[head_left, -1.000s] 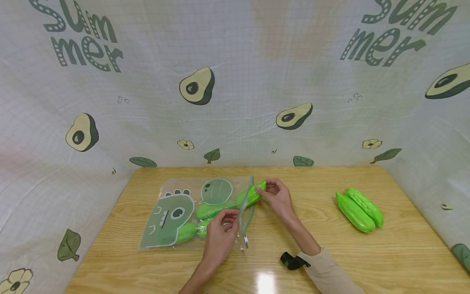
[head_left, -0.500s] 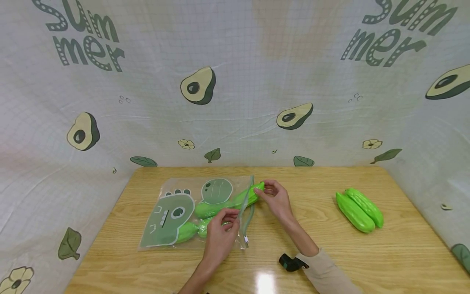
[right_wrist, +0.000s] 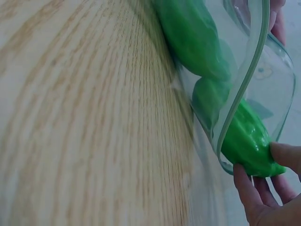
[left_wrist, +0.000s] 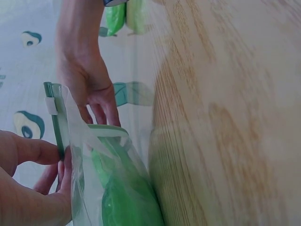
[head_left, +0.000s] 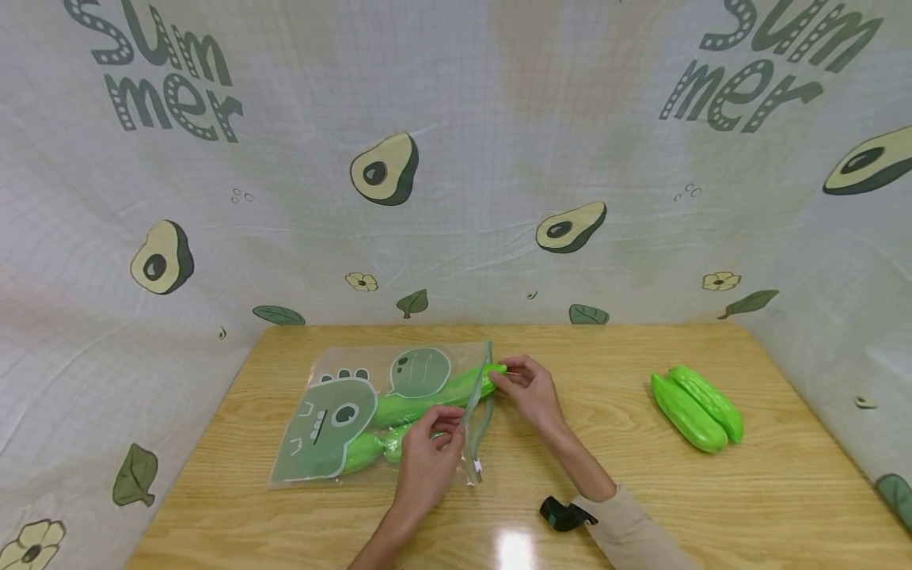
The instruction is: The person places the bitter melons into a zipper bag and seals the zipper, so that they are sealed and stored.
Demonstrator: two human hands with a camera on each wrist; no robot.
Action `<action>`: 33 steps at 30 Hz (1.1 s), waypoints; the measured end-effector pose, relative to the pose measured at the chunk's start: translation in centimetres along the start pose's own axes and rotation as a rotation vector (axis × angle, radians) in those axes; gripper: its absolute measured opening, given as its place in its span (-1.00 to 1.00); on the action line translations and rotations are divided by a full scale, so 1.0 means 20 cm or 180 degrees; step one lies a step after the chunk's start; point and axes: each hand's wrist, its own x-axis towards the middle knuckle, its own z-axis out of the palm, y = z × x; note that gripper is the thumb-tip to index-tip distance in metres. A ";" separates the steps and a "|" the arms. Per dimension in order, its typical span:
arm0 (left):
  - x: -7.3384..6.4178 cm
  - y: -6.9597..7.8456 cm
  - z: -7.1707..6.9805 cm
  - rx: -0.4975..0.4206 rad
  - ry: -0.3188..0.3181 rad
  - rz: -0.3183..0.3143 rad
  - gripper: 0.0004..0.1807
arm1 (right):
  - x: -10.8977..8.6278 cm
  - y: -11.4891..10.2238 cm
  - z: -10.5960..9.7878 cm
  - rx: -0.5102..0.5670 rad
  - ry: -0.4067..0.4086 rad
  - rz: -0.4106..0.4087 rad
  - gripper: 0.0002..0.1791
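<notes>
Head view. A green ridged vegetable [head_left: 488, 381] lies across the mouth of a clear printed bag [head_left: 324, 443], most of its body inside and one end exposed. Its long axis slopes from lower left to upper right, with the tapered tip toward the right hand [head_left: 533, 392]. That hand holds the tip between thumb and fingers; the left hand [head_left: 430, 451] pinches the near side of the bag's rim. The hands stand apart, one on each side of the opening. The bag rests on the tabletop [head_left: 591, 412], mouth to the right, with further green vegetables [head_left: 363, 451] inside. Well to the right, a green pair [head_left: 688, 413] lies side by side, long axes running from upper left to lower right.

Left wrist view. The left hand's thumb and fingers are clamped on the bag's edge, below a white slider [left_wrist: 51, 106]. The right hand reaches down from above, its fingertips hidden behind the rim. Green shapes show through the film.

Right wrist view. The ridged vegetable runs from upper left to lower right, its tip at lower right between the right thumb and fingers. Another vegetable [right_wrist: 188, 37] lies deeper in the bag, roughly end to end with it.
</notes>
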 end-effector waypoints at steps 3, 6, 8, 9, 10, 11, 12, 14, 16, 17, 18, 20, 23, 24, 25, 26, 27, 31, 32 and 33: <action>0.00 0.00 0.00 0.0006 0.0005 -0.0012 -0.80 | 0.00 0.00 0.00 0.0037 0.0000 -0.0012 -0.66; 0.00 0.00 0.00 0.0002 0.0013 -0.0026 -0.79 | 0.00 0.00 0.01 0.0084 -0.0023 -0.0047 -0.66; 0.00 0.00 0.00 -0.0007 0.0016 -0.0025 -0.79 | 0.00 0.00 0.01 0.0121 -0.0051 -0.0059 -0.66; 0.00 0.00 0.00 -0.0009 0.0017 -0.0027 -0.79 | 0.00 0.00 0.01 0.0133 -0.0067 -0.0060 -0.67; 0.00 0.00 0.00 -0.0009 0.0017 -0.0025 -0.79 | 0.00 0.01 0.02 0.0135 -0.0078 -0.0065 -0.67; 0.00 0.00 0.00 -0.0008 0.0017 -0.0022 -0.79 | 0.00 0.01 0.02 0.0150 -0.0090 -0.0062 -0.68; 0.00 0.00 0.00 -0.0008 0.0018 -0.0019 -0.79 | 0.00 0.01 0.02 0.0155 -0.0096 -0.0052 -0.69; 0.00 0.00 0.00 -0.0003 0.0019 -0.0018 -0.79 | 0.00 0.01 0.02 0.0165 -0.0114 -0.0043 -0.70; 0.00 0.00 0.00 -0.0012 0.0024 -0.0021 -0.79 | -0.01 0.00 0.03 0.0174 -0.0125 -0.0039 -0.70; 0.00 0.00 0.00 -0.0019 0.0024 -0.0025 -0.79 | -0.01 0.00 0.03 0.0178 -0.0130 -0.0038 -0.71; 0.00 0.00 0.00 -0.0026 0.0025 -0.0026 -0.79 | -0.01 0.00 0.04 0.0171 -0.0132 -0.0038 -0.71; 0.00 0.00 0.00 -0.0034 0.0024 -0.0031 -0.79 | -0.01 0.00 0.04 0.0162 -0.0139 -0.0039 -0.72; 0.00 0.00 0.00 -0.0045 0.0019 -0.0029 -0.79 | -0.01 0.00 0.04 0.0158 -0.0147 -0.0026 -0.73; 0.00 0.00 0.00 -0.0047 0.0017 -0.0028 -0.79 | -0.01 0.00 0.04 0.0157 -0.0145 -0.0024 -0.74; 0.00 0.00 0.00 -0.0048 0.0016 -0.0030 -0.79 | -0.01 0.00 0.05 0.0159 -0.0142 -0.0025 -0.74; 0.00 0.00 0.00 -0.0048 0.0015 -0.0028 -0.79 | -0.01 0.00 0.05 0.0156 -0.0138 -0.0028 -0.74; 0.00 0.00 0.00 -0.0048 0.0014 -0.0026 -0.79 | -0.01 0.01 0.05 0.0147 -0.0134 -0.0043 -0.75; 0.00 -0.01 0.00 -0.0052 -0.0001 -0.0014 -0.79 | -0.01 0.01 0.06 0.0109 -0.0108 -0.0090 -0.76; 0.00 0.00 0.00 -0.0056 -0.0005 -0.0008 -0.79 | -0.01 0.01 0.07 0.0102 -0.0106 -0.0098 -0.76; 0.00 0.00 0.00 -0.0060 -0.0008 -0.0001 -0.79 | -0.01 0.01 0.07 0.0098 -0.0101 -0.0108 -0.76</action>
